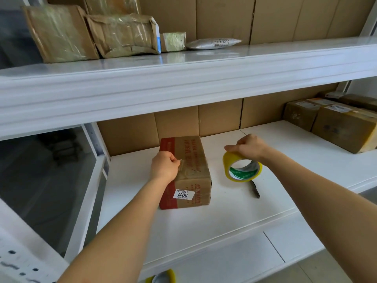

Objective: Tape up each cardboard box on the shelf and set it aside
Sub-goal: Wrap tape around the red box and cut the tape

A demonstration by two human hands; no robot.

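A brown cardboard box (pixel 191 160) with a red side and a white "3011" label lies on the white middle shelf (pixel 204 221). My left hand (pixel 164 167) rests on the box's left top edge and pinches the end of a strip of clear tape stuck across its top. To the right of the box, my right hand (pixel 247 147) grips a yellow roll of tape (pixel 240 169) from above; the roll stands tilted on the shelf. A dark pen (pixel 256 189) lies just in front of the roll.
Taped brown boxes (pixel 334 123) stand at the shelf's far right. The upper shelf (pixel 183 82) carries taped parcels (pixel 91 31) and a grey mailer bag (pixel 214 43). A second yellow tape roll (pixel 163 277) shows at the bottom edge. Cardboard sheets line the back.
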